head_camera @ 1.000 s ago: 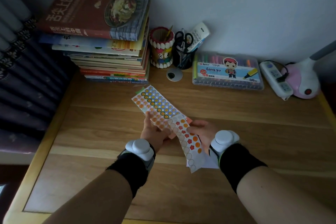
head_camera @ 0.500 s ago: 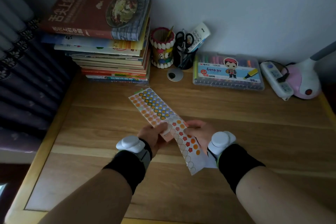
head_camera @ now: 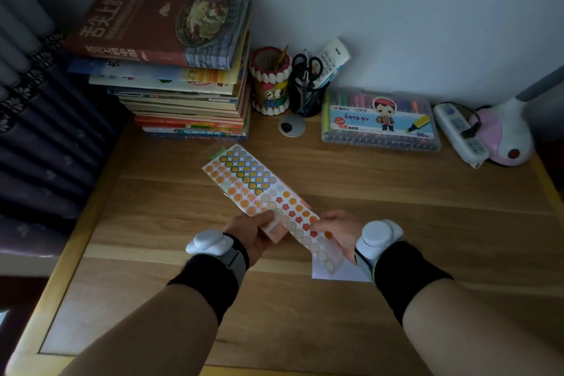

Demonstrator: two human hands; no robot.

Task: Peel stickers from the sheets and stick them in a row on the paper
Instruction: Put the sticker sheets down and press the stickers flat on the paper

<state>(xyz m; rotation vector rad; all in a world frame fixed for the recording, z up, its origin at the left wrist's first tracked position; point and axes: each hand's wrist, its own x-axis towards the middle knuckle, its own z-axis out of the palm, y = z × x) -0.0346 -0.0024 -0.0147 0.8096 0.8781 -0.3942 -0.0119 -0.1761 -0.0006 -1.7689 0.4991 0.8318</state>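
I hold a fanned stack of sticker sheets above the wooden desk. The back sheets point(head_camera: 241, 177) carry rows of round orange, blue and green stickers. My left hand point(head_camera: 253, 233) grips their near end, thumb on top. The front sheet point(head_camera: 300, 223), with red and orange stickers and several empty circles, slants toward the lower right, and my right hand point(head_camera: 337, 233) pinches its right edge. A white paper point(head_camera: 341, 273) lies flat on the desk under my right hand, mostly hidden by it.
A tall stack of books point(head_camera: 183, 79) fills the back left. Behind the sheets stand a shell-trimmed pen cup point(head_camera: 270, 82), a mesh cup with scissors point(head_camera: 306, 91), a marker box point(head_camera: 381, 120), a power strip point(head_camera: 459, 134) and a pink lamp base point(head_camera: 503, 137). Dark curtains point(head_camera: 39, 131) hang at the left.
Both hands have drawn the sheets slightly nearer and lower. The front sheet has slid along the back ones toward the right hand, which has shifted its pinch farther down the edge.
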